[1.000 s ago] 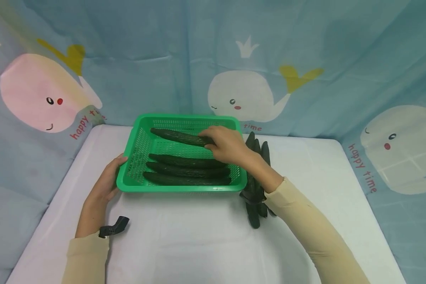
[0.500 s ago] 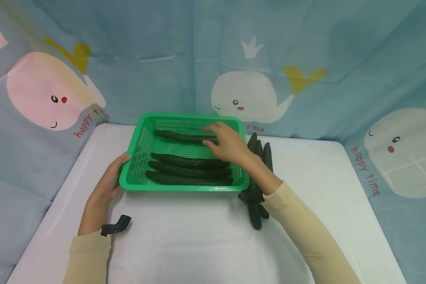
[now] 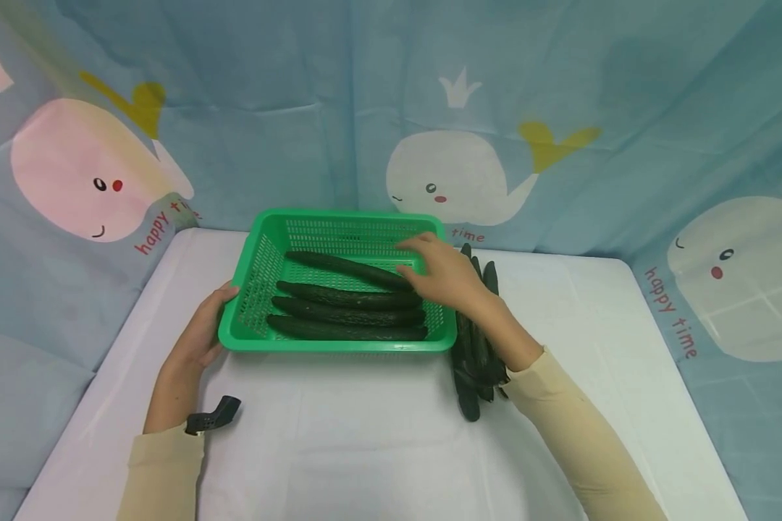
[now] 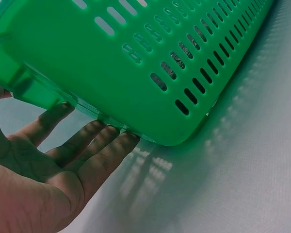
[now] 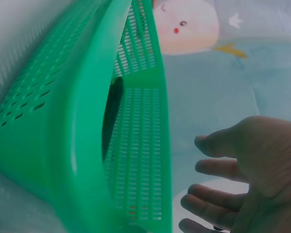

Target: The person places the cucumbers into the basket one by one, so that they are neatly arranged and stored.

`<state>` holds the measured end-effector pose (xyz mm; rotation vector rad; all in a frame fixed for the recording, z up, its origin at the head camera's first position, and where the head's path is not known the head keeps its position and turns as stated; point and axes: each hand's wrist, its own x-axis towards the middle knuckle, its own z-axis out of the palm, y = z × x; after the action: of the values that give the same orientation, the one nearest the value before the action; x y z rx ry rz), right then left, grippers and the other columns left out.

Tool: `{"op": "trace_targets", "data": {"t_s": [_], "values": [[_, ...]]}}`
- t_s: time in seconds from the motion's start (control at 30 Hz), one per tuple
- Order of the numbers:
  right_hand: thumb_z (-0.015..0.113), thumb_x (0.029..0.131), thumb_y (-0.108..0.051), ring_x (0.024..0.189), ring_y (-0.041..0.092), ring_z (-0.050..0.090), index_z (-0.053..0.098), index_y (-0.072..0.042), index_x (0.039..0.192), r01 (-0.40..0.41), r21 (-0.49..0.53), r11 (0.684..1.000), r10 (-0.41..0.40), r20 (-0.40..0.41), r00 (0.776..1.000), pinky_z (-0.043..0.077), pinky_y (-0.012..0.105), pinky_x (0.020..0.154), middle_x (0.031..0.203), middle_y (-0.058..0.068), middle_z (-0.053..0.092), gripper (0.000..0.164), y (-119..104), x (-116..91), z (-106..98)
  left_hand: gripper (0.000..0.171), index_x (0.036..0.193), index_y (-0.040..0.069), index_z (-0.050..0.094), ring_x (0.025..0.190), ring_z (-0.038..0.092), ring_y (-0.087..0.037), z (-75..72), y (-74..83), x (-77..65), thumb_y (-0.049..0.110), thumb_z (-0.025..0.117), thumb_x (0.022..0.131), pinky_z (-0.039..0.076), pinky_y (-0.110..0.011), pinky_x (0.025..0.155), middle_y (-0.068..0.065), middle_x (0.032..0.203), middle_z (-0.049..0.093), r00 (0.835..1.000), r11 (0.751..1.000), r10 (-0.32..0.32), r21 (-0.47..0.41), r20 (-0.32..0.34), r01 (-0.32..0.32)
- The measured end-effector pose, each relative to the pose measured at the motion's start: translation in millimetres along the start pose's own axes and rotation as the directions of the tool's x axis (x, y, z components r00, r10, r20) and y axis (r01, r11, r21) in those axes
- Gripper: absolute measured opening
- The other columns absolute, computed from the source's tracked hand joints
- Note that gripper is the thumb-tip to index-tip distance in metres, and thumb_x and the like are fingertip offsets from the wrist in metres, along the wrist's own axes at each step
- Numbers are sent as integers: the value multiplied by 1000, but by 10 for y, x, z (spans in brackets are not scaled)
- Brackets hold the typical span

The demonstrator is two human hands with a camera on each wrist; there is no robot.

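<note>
A green plastic basket [image 3: 339, 346] stands on the white table, with several dark green cucumbers inside. Three lie side by side near its front wall; behind them a slanted cucumber [image 3: 345, 268] has its right end against or over the rear one. My left hand [image 3: 202, 325] touches the basket's left side; in the left wrist view its fingertips [image 4: 128, 139] rest on the outer wall, fingers nearly straight. Over the basket's right end, my right hand [image 3: 446, 271] holds nothing, its thumb and fingers spread apart. The right wrist view shows that hand [image 5: 252, 179] apart from the basket's rim.
A pile of cucumbers [image 3: 465, 394] lies right of the basket, partly hidden under my right forearm. White cloth [image 3: 365, 434] covers the table. A blue curtain [image 3: 267, 108] with whale prints hangs behind and at the sides. A black strap-like piece [image 3: 215, 416] sits at my left wrist.
My right hand has let go of the rear cucumber and drawn back slightly to the right. That cucumber's right end has come down towards the front ones. My left hand stays at the basket.
</note>
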<state>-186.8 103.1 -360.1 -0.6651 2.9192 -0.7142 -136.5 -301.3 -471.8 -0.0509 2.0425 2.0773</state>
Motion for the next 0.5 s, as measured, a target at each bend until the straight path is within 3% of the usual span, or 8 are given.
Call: {"op": "trace_targets", "data": {"t_s": [0.1,0.33,0.5], "values": [[66,106,-35,128,36,66,61,-15,148,-3,1,1000,3,-16,1000,61,56,96,153,12,56,47,46,-59,-21,79,170,4,8,123,58,3,0,1,-2,48,39,113,56,-11,98,-2,151,43,1000,1000,4,-4,3,-4],[67,105,-32,138,37,59,62,-12,147,-14,75,997,19,-58,998,53,59,111,152,14,58,47,144,-215,-78,78,170,5,9,121,58,3,-6,-10,2,48,39,113,57,-11,96,11,139,48,1000,1000,-12,-5,-2,12],[66,106,-32,139,38,57,61,-10,148,-38,90,995,46,-90,995,50,62,113,154,15,56,48,232,-331,-102,78,171,6,10,120,59,4,-7,-12,-1,49,39,112,57,-12,96,-1,149,45,1000,1000,-19,12,-14,19]]}}
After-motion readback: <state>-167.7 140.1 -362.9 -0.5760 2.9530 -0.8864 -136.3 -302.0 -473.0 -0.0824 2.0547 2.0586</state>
